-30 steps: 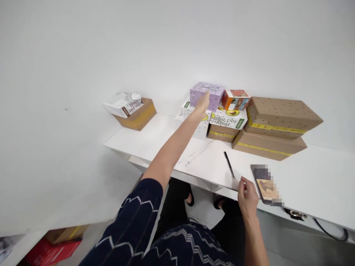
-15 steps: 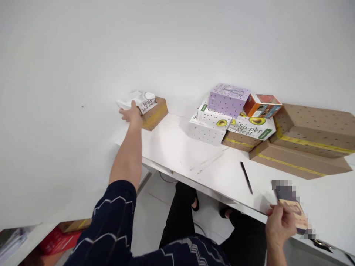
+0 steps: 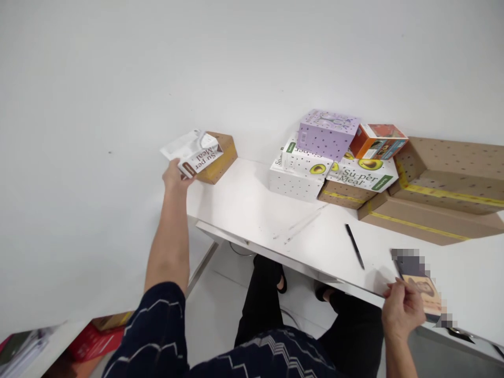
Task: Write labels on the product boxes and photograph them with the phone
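My left hand (image 3: 176, 177) grips the near lower corner of a white Su-per Meal box (image 3: 192, 152). That box is tilted over a brown cardboard box (image 3: 220, 163) by the wall, its far end overlapping the top. Whether the two touch cannot be made out. At the table's front right edge, my right hand (image 3: 403, 310) is closed with fingertips pinched together. They overlap the left edge of a dark, flat, booklet-like item (image 3: 423, 294) with a picture on it, partly pixelated. What sits between those fingertips is hidden.
Along the wall stand white avocado-print boxes (image 3: 303, 168), a purple dotted box (image 3: 325, 136), an orange box (image 3: 378, 142) and large brown cartons (image 3: 444, 181). A black pen (image 3: 355, 247) lies on the white table (image 3: 244, 205). Red packaging (image 3: 94, 344) shows at lower left.
My left hand has shifted down along the white box to its near corner, and the box has turned and tilted, showing more of its printed side. My right hand keeps its pinch beside the dark item.
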A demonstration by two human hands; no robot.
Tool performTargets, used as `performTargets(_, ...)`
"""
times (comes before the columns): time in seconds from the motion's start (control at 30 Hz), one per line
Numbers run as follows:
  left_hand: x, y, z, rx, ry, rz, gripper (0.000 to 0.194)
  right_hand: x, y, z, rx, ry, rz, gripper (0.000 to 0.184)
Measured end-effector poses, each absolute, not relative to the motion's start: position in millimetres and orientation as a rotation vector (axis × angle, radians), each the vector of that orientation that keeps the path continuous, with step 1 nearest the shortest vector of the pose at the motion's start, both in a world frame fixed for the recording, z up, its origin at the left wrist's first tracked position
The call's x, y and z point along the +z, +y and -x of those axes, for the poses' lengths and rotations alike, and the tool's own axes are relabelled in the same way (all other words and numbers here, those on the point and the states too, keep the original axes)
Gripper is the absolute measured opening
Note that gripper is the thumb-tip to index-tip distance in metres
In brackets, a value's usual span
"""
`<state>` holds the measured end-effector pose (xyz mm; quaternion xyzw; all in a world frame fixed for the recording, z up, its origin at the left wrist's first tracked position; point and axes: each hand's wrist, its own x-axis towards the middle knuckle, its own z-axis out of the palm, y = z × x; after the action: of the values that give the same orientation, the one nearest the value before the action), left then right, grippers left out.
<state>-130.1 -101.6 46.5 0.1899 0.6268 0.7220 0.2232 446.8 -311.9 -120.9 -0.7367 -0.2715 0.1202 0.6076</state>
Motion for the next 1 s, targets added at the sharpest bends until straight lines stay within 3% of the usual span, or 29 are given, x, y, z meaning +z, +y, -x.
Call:
performTargets(0.2,-3,-200,68,1.897,1.373,-0.265,0.011,-122,-312,-447,0.291,-0.622,1.628,0.026)
performTargets(0.33,-30,-241,-6,1.622,1.254,-0.439,0.025,-124,-313,-449,0.313,-0.628,1.594,0.031)
performTargets(0.53,-66,-234,-103,1.201,1.276,-0.784,0.052,-111,-328,-424,0.452,-0.83,1.65,0.039)
performTargets(0.73,-78,-217,-135,1.033,1.515,-1.423,0.038,-94,-334,-366,0.834,-1.244,1.558,0.045)
performTargets(1.0,-73,-236,-144,0.976,1.636,-1.639,0.039,-89,-330,-349,0.866,-1.395,1.525,0.059)
